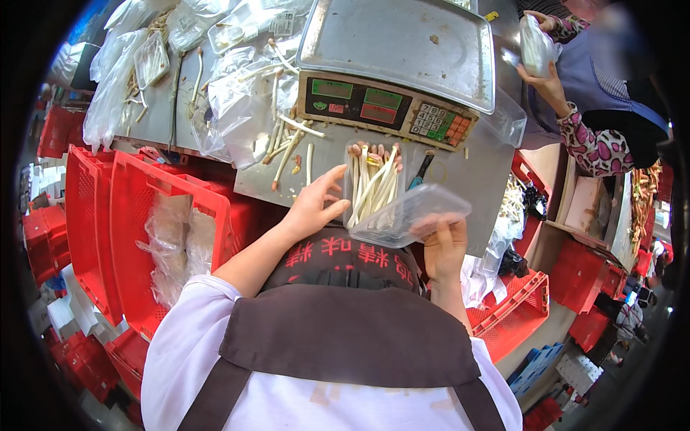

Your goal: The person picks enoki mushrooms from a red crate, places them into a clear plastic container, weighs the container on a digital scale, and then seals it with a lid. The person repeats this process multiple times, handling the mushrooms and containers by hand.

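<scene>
A clear plastic tray (pixel 349 188) sits on the metal table, filled with long white-stemmed mushrooms (pixel 374 179) whose brown caps lie at the far end. My left hand (pixel 315 204) is at the tray's left side, fingers apart; whether the fingertips press on the wall is unclear. In my right hand (pixel 444 248) is the edge of a clear plastic lid (pixel 413 215), tilted over the tray's near right part. I cannot tell whether lid and tray are joined. A knife with a dark handle (pixel 425 167) lies just right of the tray.
A scale (pixel 395 43) stands beyond the tray. Loose mushroom stems (pixel 287 151) and plastic bags (pixel 230 100) spread over the table's left side. Red crates (pixel 129 237) stand at left, another red crate (pixel 514 316) at right. A co-worker's hands (pixel 546 86) hold a wrapped pack at far right.
</scene>
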### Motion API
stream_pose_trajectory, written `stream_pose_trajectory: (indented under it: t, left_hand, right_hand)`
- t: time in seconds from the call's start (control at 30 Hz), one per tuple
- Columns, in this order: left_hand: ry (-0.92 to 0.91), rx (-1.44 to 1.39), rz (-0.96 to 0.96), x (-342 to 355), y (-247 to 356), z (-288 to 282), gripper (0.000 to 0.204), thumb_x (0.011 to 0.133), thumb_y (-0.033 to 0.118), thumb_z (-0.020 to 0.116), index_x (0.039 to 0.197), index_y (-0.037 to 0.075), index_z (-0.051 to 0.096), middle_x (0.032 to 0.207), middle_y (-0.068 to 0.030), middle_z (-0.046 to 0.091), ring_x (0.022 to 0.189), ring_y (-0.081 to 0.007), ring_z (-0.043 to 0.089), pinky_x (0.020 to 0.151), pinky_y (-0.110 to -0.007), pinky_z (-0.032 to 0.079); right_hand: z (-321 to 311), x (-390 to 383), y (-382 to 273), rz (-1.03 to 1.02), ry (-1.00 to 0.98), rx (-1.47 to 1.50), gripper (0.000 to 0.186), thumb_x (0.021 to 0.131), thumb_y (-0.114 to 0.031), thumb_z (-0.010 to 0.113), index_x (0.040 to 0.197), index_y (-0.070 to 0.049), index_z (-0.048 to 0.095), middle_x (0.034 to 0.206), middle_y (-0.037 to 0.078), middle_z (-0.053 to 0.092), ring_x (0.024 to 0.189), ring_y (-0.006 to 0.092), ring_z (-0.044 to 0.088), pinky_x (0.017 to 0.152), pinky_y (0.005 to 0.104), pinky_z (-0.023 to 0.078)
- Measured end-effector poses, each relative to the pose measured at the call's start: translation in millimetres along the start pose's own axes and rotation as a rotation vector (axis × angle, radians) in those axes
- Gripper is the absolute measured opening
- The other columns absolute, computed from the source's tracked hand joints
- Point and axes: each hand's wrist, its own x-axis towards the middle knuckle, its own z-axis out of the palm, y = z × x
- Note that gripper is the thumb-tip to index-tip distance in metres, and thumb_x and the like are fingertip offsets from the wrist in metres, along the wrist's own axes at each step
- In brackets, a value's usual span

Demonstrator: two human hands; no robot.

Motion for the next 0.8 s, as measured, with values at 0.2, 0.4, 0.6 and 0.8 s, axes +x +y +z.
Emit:
stream_pose_trajectory:
  t: [0.2, 0.4, 0.6, 0.8]
  left_hand:
    - [0.064, 0.198, -0.051, 0, 16, 13, 0.071, 0.078, 0.0, 0.058, 0.14, 0.005, 0.025, 0.113, -0.021, 0.049, 0.083, -0.0265, 0.06, 0.075, -0.037, 0.05]
    - [0.122, 0.59, 0.165, 24, 5, -3, 0.063, 0.076, -0.005, 0.048, 0.137, 0.008, 0.035, 0.116, -0.0179, 0.058, 0.093, -0.0366, 0.058, 0.082, -0.041, 0.048]
    - [0.231, 0.735, 0.266, 36, 12, -16, 0.045, 0.079, 0.01, 0.059, 0.123, 0.005, 0.05, 0.123, -0.0152, 0.053, 0.114, -0.0338, 0.047, 0.095, -0.042, 0.04]
    - [0.207, 1.005, 0.198, 4, 11, 13, 0.08, 0.073, 0.051, 0.067, 0.135, 0.009, 0.04, 0.144, -0.0134, 0.031, 0.137, -0.0312, 0.02, 0.109, -0.06, 0.008]
  right_hand:
    - [-88, 34, -7, -0.045, 0.411, -0.032, 0.007, 0.094, -0.01, 0.05, 0.098, -0.006, 0.049, 0.092, 0.013, 0.062, 0.081, 0.0215, 0.062, 0.07, 0.0348, 0.053]
    - [-146, 56, -11, -0.101, 0.469, -0.919, 0.036, 0.091, -0.012, 0.054, 0.121, 0.003, 0.046, 0.109, 0.015, 0.057, 0.104, 0.0295, 0.055, 0.092, 0.0351, 0.044]
    - [-28, 61, -5, -0.535, 0.102, -1.33, 0.051, 0.089, -0.021, 0.056, 0.134, -0.001, 0.04, 0.14, 0.019, 0.037, 0.132, 0.0354, 0.032, 0.109, 0.0425, 0.025]
    - [24, 80, 53, -0.552, -0.428, -1.672, 0.073, 0.081, -0.035, 0.062, 0.141, -0.005, 0.032, 0.148, 0.013, 0.027, 0.137, 0.0324, 0.023, 0.109, 0.0536, 0.018]
